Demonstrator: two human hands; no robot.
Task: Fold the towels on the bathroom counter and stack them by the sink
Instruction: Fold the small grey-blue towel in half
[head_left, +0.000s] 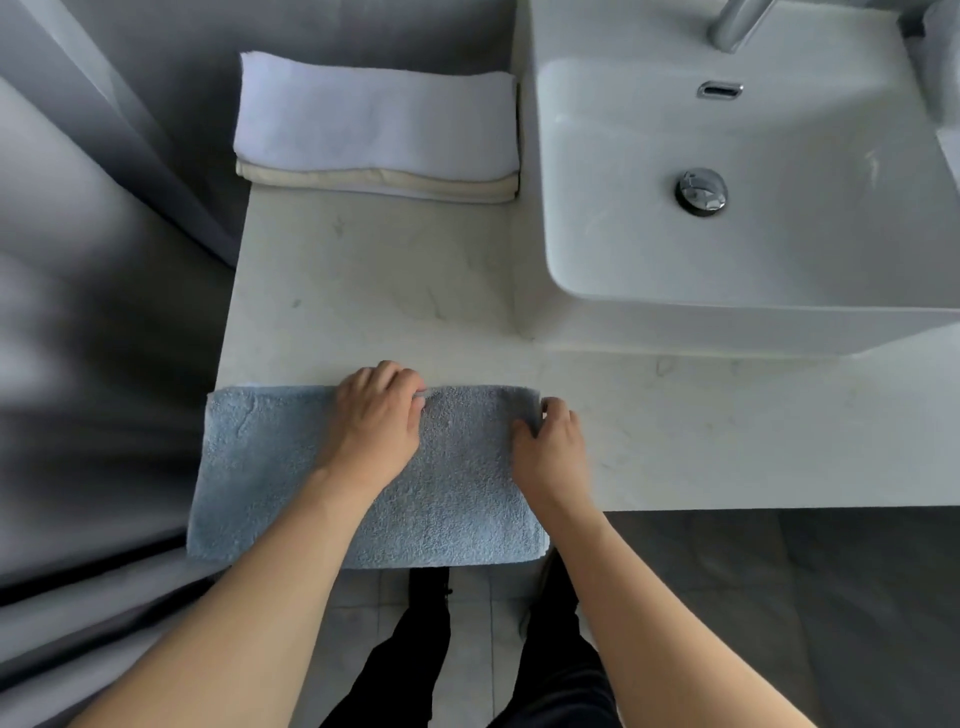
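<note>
A blue-grey towel (270, 467) lies folded in a long strip along the front edge of the pale marble counter (374, 291), its near edge hanging slightly over. My left hand (376, 421) grips the towel's far edge near the middle, fingers curled over it. My right hand (550, 441) pinches the towel's right end at the far corner. At the back of the counter, beside the sink (597, 312), a folded white towel (374, 119) lies on top of a folded cream towel (395, 183).
The white basin with a chrome drain (701, 191) and faucet (735, 23) takes up the right side. A grey curtain (93, 322) hangs left of the counter. Below the counter edge are my dark trousers and a tiled floor.
</note>
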